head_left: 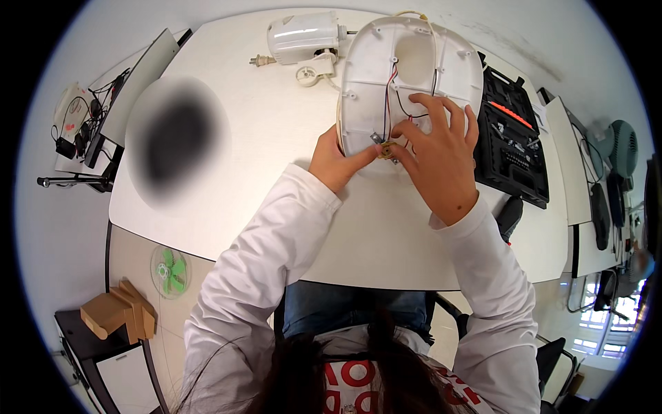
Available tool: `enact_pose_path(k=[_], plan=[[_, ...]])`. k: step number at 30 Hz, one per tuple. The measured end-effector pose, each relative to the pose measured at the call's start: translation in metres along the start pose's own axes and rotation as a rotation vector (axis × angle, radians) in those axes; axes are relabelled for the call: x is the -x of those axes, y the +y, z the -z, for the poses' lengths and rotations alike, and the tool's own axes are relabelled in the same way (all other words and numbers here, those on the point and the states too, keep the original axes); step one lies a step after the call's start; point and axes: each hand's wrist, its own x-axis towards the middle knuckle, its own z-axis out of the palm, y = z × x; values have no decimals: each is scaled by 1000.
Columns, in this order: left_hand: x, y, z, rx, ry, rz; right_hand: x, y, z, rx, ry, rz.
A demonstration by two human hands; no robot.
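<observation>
An upturned white plastic housing (365, 52) lies on the table, its ribbed inside facing up with red, black and white wires running through it. My left hand (339, 162) grips the housing's near left edge, its thumb pressed on a small yellowish part with metal bits (386, 150). Over the housing's near end, my right hand (443, 148) is bent at the same small part, thumb and index finger closing on it, other fingers raised and curved. The fingertips partly cover the part, so its exact kind does not show.
A white motor unit (303, 38) with a plug lies at the back left of the white table (276, 124). Right of the housing sits an open black tool case (510, 138). A dark-handled tool (510, 215) lies near it. A blurred patch (178, 138) covers the table's left.
</observation>
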Motion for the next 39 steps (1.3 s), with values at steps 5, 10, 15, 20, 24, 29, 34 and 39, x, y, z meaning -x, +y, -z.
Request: enact_pose_path(k=[5,10,15,20,24,29,34,39], plan=[[-3,-7,3,-11,20,7,0,3,-2,-12,9,-11],[-2,-7,2,30,26,22,0,4,1,-57,-4,-22],[-3,-9,4,30,27,26,-1,5,0,-81,1,-17],[-3,-7,4,38,13,31,-2,6,0,-89,-2,-14],[-2,-7,3,43,3,36,-1,6,2,-97,-30,-15],[-2,-9,6,16,-8,28,-2,7,2,-93,-59,4],[0,-4,4,-17,-19,45,-4,11,5,-129,-109,4],[0,-2,3,-21,-39,43,-4,15,6,-150,-146,15]])
